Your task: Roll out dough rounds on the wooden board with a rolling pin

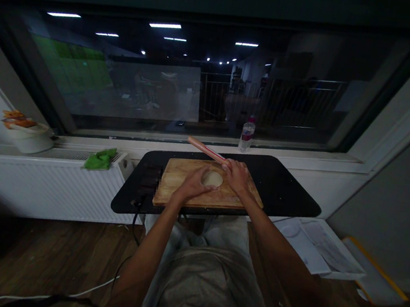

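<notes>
A round, pale piece of dough (213,179) lies flat on a wooden cutting board (175,172). My left hand (191,184) is curled around the dough's left side, its thumb along the near edge and its fingers at the far edge. In my right hand (237,177), closed at the board's far right part, is the near end of a wooden rolling pin (205,148). The pin slants away to the far left, past the board's far edge, and a red line runs along it.
The board rests on a black tabletop (287,191) with rounded corners. Behind it, a water bottle (247,135) stands on the windowsill. A green cloth (100,158) and a white pot (28,136) sit on the radiator (49,187). Right of the table is an open white box (324,247).
</notes>
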Demonstrator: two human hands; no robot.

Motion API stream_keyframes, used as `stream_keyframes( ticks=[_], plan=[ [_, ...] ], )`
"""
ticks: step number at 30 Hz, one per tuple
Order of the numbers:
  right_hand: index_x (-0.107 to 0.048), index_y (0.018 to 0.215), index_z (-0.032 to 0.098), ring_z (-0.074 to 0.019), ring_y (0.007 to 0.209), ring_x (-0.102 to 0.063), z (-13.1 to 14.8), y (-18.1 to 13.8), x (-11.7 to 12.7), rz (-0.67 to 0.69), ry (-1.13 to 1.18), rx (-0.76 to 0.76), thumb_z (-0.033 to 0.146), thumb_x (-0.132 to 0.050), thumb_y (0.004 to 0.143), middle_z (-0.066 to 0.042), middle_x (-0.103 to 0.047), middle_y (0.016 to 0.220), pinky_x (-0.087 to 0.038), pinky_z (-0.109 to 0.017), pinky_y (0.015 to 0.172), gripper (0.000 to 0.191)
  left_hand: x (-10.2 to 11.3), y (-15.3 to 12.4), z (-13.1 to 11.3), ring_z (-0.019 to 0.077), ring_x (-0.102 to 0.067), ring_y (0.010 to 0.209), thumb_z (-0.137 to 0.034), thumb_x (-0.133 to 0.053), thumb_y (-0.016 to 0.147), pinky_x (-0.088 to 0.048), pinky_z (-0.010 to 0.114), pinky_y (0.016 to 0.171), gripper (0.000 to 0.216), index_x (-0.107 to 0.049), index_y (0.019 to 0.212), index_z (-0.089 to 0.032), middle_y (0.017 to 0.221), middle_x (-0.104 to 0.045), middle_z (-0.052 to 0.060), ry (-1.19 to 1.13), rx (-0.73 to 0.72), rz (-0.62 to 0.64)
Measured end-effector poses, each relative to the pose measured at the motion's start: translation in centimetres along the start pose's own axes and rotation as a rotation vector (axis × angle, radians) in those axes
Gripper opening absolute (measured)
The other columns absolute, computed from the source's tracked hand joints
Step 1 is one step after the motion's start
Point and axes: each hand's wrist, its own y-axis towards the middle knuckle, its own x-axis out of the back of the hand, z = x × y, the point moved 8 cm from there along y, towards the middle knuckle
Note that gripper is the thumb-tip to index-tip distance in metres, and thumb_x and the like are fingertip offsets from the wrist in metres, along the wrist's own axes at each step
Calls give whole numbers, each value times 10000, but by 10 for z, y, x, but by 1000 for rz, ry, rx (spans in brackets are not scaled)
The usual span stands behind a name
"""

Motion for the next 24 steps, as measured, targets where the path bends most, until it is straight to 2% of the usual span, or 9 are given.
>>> stream_keyframes(
  ticks=[3,6,10,14,17,19,22,24],
  plan=[
    [-742,1439,206,-320,1160,-692,1,0,4,5,3,-3,403,-450,1209,-155,-820,1298,-472,-412,1047,421,-1,-1,-4,362,-555,1599,-535,-929,881,-437,515,1359,989,-497,1720,-238,1754,-555,151,-137,-61,39],
    [-760,1417,216,-321,1106,-705,1,0,8,7,-6,-20,398,-476,1198,-146,-833,1236,-482,-407,1013,401,1,-1,-6,390,-533,1600,-550,-967,845,-412,563,1366,961,-561,1672,-276,1722,-582,137,7,-24,21],
    [-761,1420,233,-336,1188,-694,2,-1,9,25,-3,-43,395,-465,1195,-149,-830,1274,-474,-424,1055,405,4,-1,0,423,-555,1559,-612,-978,825,-431,615,1334,972,-583,1650,-280,1658,-635,148,196,75,-9],
    [-748,1435,226,-335,1264,-679,1,-1,2,83,2,-59,402,-440,1197,-156,-800,1384,-465,-427,1083,427,1,-1,4,370,-589,1559,-514,-964,860,-472,530,1332,942,-564,1666,-233,1680,-634,153,92,47,-10],
    [-746,1443,225,-336,1354,-654,2,-1,-2,96,17,-44,390,-497,1174,-145,-786,1445,-455,-432,1129,403,0,-1,2,358,-626,1534,-463,-948,873,-499,522,1322,910,-568,1664,-220,1678,-639,153,17,22,-17],
    [-758,1444,241,-334,1388,-645,2,-1,-2,105,30,-44,386,-528,1160,-128,-786,1467,-453,-438,1152,393,5,0,-3,342,-622,1536,-422,-877,939,-499,523,1328,761,-609,1624,-229,1667,-647,135,31,-3,-69],
    [-782,1440,270,-313,1359,-668,5,-1,-2,124,37,-29,388,-550,1149,-101,-802,1454,-468,-426,1149,391,28,0,-7,299,-604,1542,-295,-643,1081,-467,508,1358,418,-709,1487,-223,1590,-693,123,126,25,-263],
    [-802,1422,274,-302,1319,-688,8,-2,-1,132,26,-23,396,-566,1138,-96,-822,1410,-483,-411,1129,389,43,-1,-4,291,-577,1567,-209,-526,1105,-433,515,1385,372,-754,1399,-211,1548,-712,135,200,86,-370]
  ],
)
